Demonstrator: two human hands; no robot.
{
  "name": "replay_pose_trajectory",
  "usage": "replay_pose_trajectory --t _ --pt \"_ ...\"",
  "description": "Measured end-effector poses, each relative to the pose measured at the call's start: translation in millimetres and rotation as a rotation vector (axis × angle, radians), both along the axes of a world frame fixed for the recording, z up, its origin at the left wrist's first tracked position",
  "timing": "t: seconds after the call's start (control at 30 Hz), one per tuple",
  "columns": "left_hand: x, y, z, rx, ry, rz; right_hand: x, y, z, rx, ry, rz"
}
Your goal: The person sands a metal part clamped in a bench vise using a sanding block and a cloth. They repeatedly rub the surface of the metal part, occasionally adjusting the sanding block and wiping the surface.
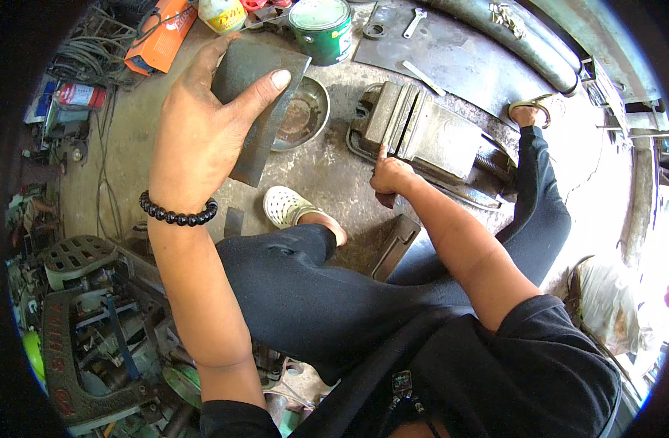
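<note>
My left hand [192,135] is raised at the upper left, gripping a dark, bent metal plate [253,64]. Its thumb presses on the near face, while the other fingers are mostly hidden behind. A bench vise [440,142] sits on the floor right of centre, its jaws parted by a narrow slot. Over the vise's near side, my right hand [394,175] stretches out its index finger, whose tip touches the jaw block. Its other fingers are curled, and I see nothing held in them. A round metal pan [321,109] lies partly hidden beyond the plate.
A green paint can [327,40] and an orange machine [159,36] stand at the back. A flat metal sheet [451,55] carries a wrench [415,23]. Machine parts [101,328] crowd the lower left. A metal box [394,247] lies between my legs. Thick pipes [524,40] lie far right.
</note>
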State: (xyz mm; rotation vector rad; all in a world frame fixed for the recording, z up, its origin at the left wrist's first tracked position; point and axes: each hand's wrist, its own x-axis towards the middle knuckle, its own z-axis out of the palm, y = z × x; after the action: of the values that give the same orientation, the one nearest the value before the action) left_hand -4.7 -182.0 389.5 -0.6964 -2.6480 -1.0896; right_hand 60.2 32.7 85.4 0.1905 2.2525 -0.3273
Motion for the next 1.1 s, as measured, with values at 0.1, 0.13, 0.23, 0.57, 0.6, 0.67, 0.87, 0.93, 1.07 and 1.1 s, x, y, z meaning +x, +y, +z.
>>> replay_pose_trajectory --t 0.1,0.13,0.23,0.57,0.6,0.67,0.87,0.93,1.07,1.1 --pt "1.5 2.5 0.9 -0.004 0.013 -0.011 1.2 2.7 -3.0 0.009 0.011 -0.004" --pt "2.4 4.0 0.6 0.001 -0.022 0.004 2.2 4.6 -2.4 0.000 0.013 -0.010" --pt "2.5 8.5 1.1 0.018 -0.055 0.011 5.4 9.8 3.2 -0.026 -0.026 0.014" --pt "0.2 12.2 4.2 -0.072 0.028 0.013 4.1 8.2 3.4 0.011 0.016 0.019" --pt "-0.2 11.6 5.3 -0.079 0.039 0.000 3.0 7.4 2.9 0.014 0.016 0.030" --pt "0.8 11.1 7.9 -0.026 -0.044 -0.009 -0.1 4.1 3.6 0.040 0.026 0.053" --pt "15.5 17.8 11.1 -0.122 0.193 0.038 -13.3 -15.4 4.4 0.042 0.094 -0.004" --pt "16.9 17.8 17.2 -0.127 0.161 0.052 -16.5 -19.9 0.2 0.051 0.061 -0.025" --pt "17.2 3.1 41.2 -0.086 -0.198 0.083 -14.6 -13.3 -3.8 0.032 0.069 -0.029" --pt "20.7 -0.8 44.1 -0.095 -0.199 0.102 -13.5 -7.3 -2.6 0.023 0.090 -0.008"
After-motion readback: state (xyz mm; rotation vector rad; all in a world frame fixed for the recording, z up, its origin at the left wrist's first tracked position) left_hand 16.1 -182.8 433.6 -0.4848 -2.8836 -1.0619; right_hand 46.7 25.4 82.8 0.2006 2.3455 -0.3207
